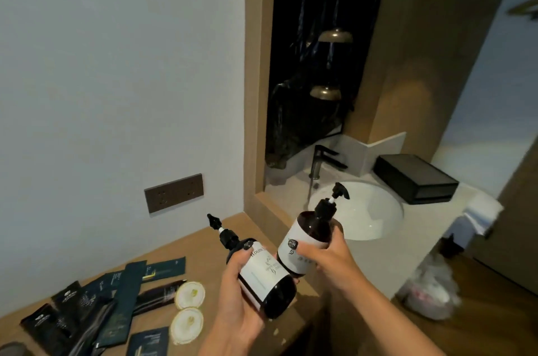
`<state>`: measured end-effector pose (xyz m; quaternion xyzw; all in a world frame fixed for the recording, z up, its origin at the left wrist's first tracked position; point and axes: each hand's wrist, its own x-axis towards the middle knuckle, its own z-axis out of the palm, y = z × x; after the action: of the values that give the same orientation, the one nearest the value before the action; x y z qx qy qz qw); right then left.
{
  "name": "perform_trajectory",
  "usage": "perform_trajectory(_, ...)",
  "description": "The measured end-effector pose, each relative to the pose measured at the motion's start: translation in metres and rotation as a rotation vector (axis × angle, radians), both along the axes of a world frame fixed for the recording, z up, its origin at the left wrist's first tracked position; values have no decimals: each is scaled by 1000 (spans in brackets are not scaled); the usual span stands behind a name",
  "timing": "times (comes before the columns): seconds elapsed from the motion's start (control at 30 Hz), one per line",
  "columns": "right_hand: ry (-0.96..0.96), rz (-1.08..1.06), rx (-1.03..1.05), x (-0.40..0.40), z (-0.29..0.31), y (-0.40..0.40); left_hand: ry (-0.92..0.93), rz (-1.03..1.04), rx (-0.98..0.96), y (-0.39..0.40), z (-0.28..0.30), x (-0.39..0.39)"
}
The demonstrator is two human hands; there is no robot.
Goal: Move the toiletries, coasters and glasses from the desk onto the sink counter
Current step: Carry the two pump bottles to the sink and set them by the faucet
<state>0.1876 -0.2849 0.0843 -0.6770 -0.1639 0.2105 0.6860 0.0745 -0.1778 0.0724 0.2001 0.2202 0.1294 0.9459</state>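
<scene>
My left hand (235,294) grips a dark pump bottle with a white label (262,274), tilted with its pump pointing up and left, over the desk's right end. My right hand (326,256) grips a second dark pump bottle (305,236), its pump toward the white sink basin (375,210). The two bottles nearly touch. On the wooden desk (203,248) lie several dark toiletry packets (122,297) and two round pale coasters (189,294) (186,325). The light sink counter (387,256) lies to the right, past the desk end.
A black faucet (323,160) stands behind the basin. A black box (416,179) sits on the counter's far right, folded white towels (480,213) beyond it. A plastic bag (431,288) lies on the floor. A wall socket plate (173,192) is above the desk.
</scene>
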Motion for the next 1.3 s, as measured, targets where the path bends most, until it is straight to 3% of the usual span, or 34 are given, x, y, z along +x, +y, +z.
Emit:
perform_trajectory(0.27, -141, -97, -142, 27, 4, -136, -28, -204, 25, -128, 0, 44)
perform_trajectory(0.53, -150, -176, -112, 49, 1, -210, 81, -247, 201, -178, 4, 79)
perform_trajectory(0.97, -73, -246, -135, 149, -18, -212, 289, -213, 221, -156, -20, 190)
perform_trajectory(1.1, -33, -266, -120, 191, -21, -201, 243, -189, 179, -139, -22, 239)
perform_trajectory(1.3, -3, -259, -118, 246, -25, -187, 275, -245, 378, -121, -24, 291)
